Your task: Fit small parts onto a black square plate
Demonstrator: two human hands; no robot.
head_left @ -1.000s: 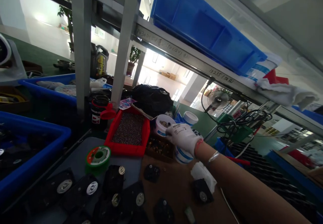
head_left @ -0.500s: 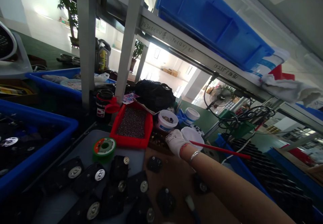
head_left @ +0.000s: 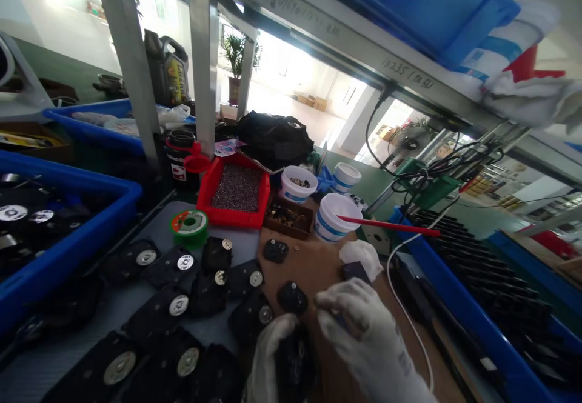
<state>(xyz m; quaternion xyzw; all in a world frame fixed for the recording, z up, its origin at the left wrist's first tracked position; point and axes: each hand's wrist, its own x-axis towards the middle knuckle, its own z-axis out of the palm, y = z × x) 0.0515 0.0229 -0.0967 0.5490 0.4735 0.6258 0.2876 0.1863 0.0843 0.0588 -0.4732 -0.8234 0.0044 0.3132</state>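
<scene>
- Head view, the hands: a black part is held in the gloved left hand, its fingers curled round the part's left side. The gloved right hand is set just above and to the right of it, fingertips drawn together as if pinching something small; what is pinched cannot be made out.
- Head view, the step in hand: it is judged that a small piece is being fitted to the held part, low in the middle of the frame over the brown mat. The next move would call for the pinched piece to be lined up with the part's face and pressed in while the left hand keeps the part level.
- Head view, counts on the bench: about a dozen black parts with silver discs are spread over the grey board; an exact count is prevented by blur at the lower edge. Two more black parts without bright discs lie on the mat.
- Head view, containers: three white tubs are counted, one crossed by a red rod. One red tray of fine dark pieces, one small brown tray of brassy pieces and one green spool are seen.
- Head view, bins: one blue bin of discs stands at the left and one more behind it.
</scene>
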